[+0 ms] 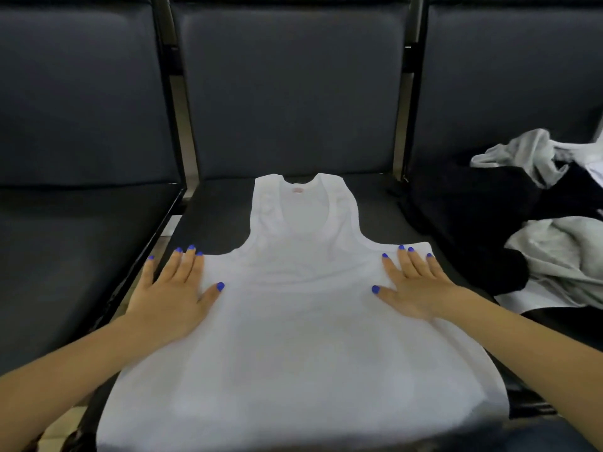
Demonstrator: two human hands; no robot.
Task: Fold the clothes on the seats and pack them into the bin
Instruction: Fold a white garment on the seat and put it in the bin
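item: white vest [300,321], spread flat and face up on the middle seat [212,216], neck toward the backrest, no fold made yet.
hands: left hand [173,295] and right hand [414,288] lie flat with fingers straight on the vest's two side edges below the armholes, pressing, gripping nothing.
left to do: fold this one; a heap of clothes [548,223], grey and black, waits unfolded on the right seat.
bin: not in view.
obstacles: none on the middle seat.

small pinkish neck label [297,190] on white tank top [293,321], print unreadable
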